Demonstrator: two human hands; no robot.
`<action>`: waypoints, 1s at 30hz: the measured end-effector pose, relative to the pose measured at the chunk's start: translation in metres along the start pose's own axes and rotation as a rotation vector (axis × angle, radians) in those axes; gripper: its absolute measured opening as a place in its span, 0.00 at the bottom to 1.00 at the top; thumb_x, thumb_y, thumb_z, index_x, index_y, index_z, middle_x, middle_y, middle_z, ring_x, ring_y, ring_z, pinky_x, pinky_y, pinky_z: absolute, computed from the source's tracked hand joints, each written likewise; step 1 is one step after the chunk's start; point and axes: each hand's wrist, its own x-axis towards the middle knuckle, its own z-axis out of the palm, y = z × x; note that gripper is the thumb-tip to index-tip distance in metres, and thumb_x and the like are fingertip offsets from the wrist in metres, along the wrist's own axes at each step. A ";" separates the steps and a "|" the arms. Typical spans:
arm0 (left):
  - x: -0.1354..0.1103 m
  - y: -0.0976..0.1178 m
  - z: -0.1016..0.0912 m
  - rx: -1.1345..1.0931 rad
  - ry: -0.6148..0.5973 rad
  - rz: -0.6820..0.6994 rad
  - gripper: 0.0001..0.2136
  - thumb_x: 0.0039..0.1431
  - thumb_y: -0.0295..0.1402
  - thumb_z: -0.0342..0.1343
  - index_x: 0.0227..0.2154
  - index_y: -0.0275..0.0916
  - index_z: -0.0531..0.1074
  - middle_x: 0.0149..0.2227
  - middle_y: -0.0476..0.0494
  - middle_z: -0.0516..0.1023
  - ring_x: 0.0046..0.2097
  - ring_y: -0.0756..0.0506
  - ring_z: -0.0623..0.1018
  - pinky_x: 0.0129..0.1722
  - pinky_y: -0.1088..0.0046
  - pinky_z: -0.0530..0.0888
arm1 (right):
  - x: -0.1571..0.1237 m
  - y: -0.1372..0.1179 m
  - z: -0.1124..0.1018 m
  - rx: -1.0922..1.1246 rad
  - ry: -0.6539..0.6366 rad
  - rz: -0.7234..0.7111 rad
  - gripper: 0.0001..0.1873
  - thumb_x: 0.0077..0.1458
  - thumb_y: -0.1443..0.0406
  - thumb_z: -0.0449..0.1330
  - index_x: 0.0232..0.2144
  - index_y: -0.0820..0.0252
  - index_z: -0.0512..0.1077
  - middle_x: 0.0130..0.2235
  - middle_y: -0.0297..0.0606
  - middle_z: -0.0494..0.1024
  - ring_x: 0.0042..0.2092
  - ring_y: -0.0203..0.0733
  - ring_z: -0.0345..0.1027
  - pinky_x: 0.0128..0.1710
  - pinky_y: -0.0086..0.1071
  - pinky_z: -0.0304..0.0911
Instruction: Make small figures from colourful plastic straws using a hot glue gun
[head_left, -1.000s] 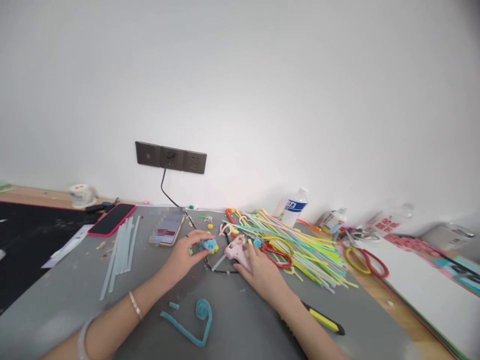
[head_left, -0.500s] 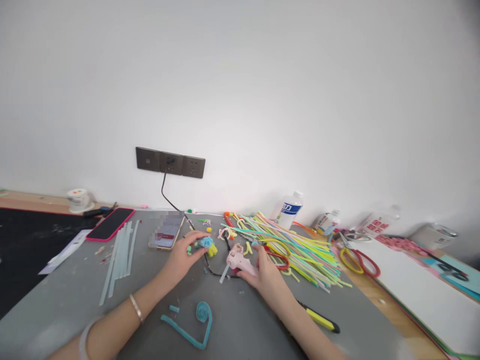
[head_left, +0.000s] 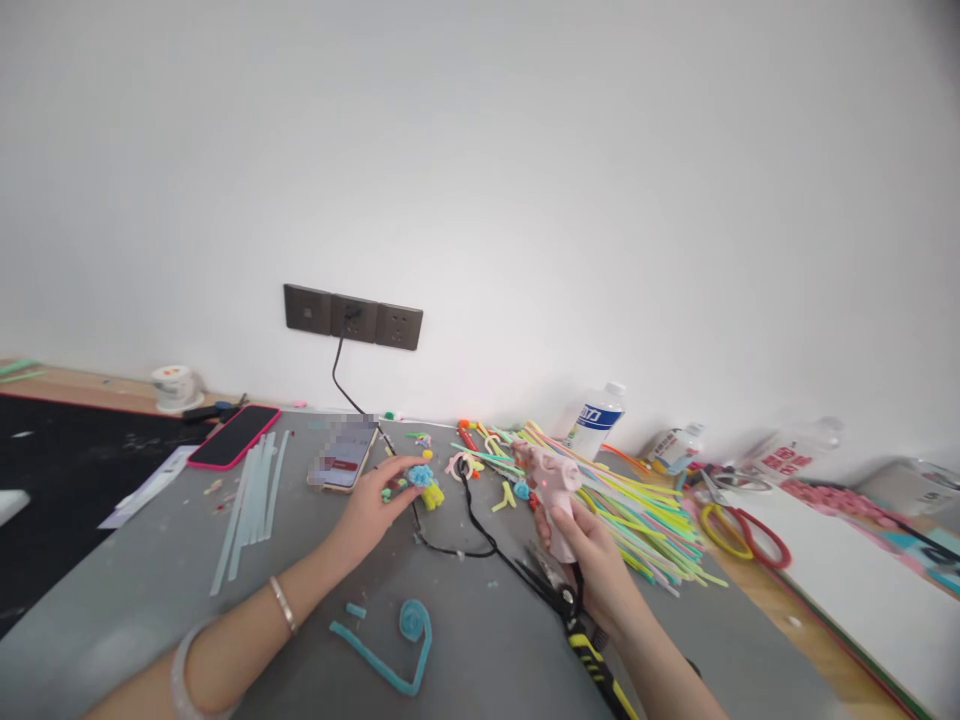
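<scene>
Between the thumb and fingers of my left hand (head_left: 373,508) is a small fuzzy blue-and-yellow pipe-cleaner figure (head_left: 429,490), held just above the grey mat. My right hand (head_left: 596,560) is wrapped round the handle of a pink glue gun (head_left: 553,480), raised with its nozzle toward the left. A black cord (head_left: 469,510) runs over the mat by the gun. Below the right hand lie pliers (head_left: 568,600) with yellow-and-black handles, partly hidden by the wrist. A blue pipe cleaner (head_left: 412,622) with a coiled end rests nearer me, beside a short blue piece (head_left: 355,610).
A pile of coloured pipe cleaners (head_left: 652,525) spreads behind my right hand. At the left are clear glue sticks (head_left: 259,485) and two phones (head_left: 234,436) (head_left: 351,455). White bottles (head_left: 596,420) stand along the wall; red-and-yellow scissors (head_left: 765,540) lie at the right.
My right hand has taken hold of the glue gun and lifted it off the mat, up and to the right. The pliers now show more. The left hand keeps the figure.
</scene>
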 end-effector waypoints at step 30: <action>0.001 0.001 0.002 0.050 0.043 -0.058 0.10 0.53 0.38 0.63 0.35 0.40 0.77 0.38 0.44 0.77 0.39 0.45 0.73 0.38 0.71 0.69 | 0.026 0.027 0.032 0.364 -0.516 0.119 0.26 0.58 0.44 0.57 0.38 0.63 0.70 0.18 0.23 0.57 0.13 0.24 0.41 0.13 0.23 0.38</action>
